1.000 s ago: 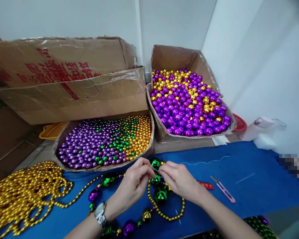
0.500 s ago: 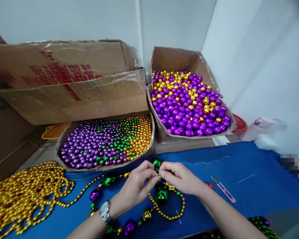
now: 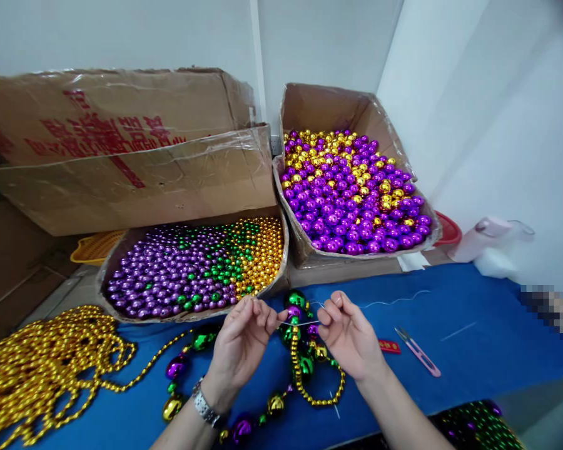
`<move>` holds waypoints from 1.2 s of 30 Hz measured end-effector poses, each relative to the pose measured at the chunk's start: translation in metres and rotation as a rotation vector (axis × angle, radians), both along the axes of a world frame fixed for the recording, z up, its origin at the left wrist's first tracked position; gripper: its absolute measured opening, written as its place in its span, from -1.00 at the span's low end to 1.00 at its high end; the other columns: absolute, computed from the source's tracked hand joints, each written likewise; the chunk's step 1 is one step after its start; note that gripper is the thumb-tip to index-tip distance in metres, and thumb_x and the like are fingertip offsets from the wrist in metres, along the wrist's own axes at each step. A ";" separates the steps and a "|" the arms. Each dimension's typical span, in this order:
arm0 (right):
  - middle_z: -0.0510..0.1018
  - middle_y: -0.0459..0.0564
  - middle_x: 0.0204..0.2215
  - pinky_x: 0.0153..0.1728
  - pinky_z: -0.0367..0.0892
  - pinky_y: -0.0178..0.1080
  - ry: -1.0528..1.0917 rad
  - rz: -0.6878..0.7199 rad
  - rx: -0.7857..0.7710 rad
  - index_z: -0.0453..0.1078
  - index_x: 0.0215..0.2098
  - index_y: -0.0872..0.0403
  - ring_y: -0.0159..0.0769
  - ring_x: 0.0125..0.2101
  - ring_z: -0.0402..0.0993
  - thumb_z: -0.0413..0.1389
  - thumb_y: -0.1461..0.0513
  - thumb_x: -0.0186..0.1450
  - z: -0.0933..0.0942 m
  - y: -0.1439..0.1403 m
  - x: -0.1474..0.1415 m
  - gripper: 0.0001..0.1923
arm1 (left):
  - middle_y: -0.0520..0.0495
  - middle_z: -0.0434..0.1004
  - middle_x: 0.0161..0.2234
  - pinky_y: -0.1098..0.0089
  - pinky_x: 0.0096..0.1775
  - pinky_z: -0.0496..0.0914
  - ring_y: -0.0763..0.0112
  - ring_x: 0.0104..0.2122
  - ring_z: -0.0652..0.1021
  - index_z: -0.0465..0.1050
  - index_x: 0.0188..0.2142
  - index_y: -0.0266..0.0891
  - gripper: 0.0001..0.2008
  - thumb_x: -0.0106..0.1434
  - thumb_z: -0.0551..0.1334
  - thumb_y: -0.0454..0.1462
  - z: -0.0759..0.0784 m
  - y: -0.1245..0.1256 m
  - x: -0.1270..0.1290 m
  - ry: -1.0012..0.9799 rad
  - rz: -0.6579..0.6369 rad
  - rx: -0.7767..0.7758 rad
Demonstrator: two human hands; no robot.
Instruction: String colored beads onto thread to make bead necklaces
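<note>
Head cam view, the only one. The thin white thread (image 3: pixel 304 323) is pulled taut between the two hands, so its long axis runs pretty much straight left to right, level over the blue table (image 3: pixel 473 356). Past the right hand it carries on as a loose wavy tail heading right and slightly back toward the boxes.

Left hand (image 3: pixel 241 340) is pinched shut on the left end of the thread, thumb and forefinger tips pressed together, the other fingers curled loosely. There's a watch on that wrist. Right hand (image 3: pixel 349 334) does the same on the other end: thumb and forefinger closed on the thread, the rest half folded.

Right under and between the hands sits the bead necklace (image 3: pixel 295 356), big green, purple and gold beads plus a loop of small gold ones, lying on the table.

Around that: a heap of gold bead strands (image 3: pixel 42 362) at far left, a low box of small purple, green and gold beads (image 3: pixel 192 269) just behind the hands, a taller box of bigger purple and gold beads (image 3: pixel 351 194) to its right, and pink thread snips (image 3: pixel 420 353) lying to the right of the right hand.
</note>
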State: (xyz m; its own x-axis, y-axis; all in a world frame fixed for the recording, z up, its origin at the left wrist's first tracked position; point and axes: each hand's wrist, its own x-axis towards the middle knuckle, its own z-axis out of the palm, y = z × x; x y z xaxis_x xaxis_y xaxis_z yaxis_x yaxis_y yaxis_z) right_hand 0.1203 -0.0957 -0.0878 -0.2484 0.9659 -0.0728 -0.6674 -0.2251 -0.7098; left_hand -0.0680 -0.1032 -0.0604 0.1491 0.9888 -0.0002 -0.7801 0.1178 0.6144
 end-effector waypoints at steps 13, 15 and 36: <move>0.41 -0.05 -0.40 -0.33 0.28 -0.26 -0.627 0.061 0.283 0.28 -0.35 0.06 -0.34 -0.38 0.36 -0.10 0.11 0.40 -0.027 -0.011 0.019 -0.74 | 0.09 0.16 -0.57 0.34 -0.30 0.35 0.51 -0.53 0.26 0.37 -0.42 -0.29 -0.78 0.25 0.19 -0.17 -0.035 -0.011 -0.008 0.445 -0.088 -0.184; 0.45 0.00 -0.32 -0.20 0.25 -0.19 -0.786 0.061 0.435 0.37 -0.31 0.06 -0.28 -0.29 0.36 -0.01 0.14 0.37 -0.009 -0.006 0.028 -0.80 | 0.05 0.22 -0.52 0.37 -0.31 0.33 0.47 -0.48 0.30 0.40 -0.35 -0.29 -0.79 0.27 0.16 -0.16 -0.025 -0.008 -0.008 0.571 -0.131 -0.093; 0.53 -0.03 -0.29 -0.24 0.27 -0.24 -1.030 0.018 0.780 0.44 -0.14 -0.01 -0.26 -0.27 0.44 0.07 0.23 0.31 0.001 0.012 -0.013 -0.82 | 0.03 0.29 -0.56 0.45 -0.39 0.23 0.47 -0.51 0.31 0.37 -0.40 -0.28 -0.79 0.27 0.15 -0.18 0.002 0.001 -0.007 0.751 -0.230 0.037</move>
State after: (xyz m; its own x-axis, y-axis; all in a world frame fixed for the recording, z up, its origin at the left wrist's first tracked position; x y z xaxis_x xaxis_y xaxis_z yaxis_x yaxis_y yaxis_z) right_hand 0.1074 -0.0837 -0.0872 -0.4288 0.8367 0.3406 0.2609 0.4757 -0.8400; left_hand -0.0748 -0.1023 -0.0584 0.3230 0.9345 -0.1495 -0.1127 0.1949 0.9743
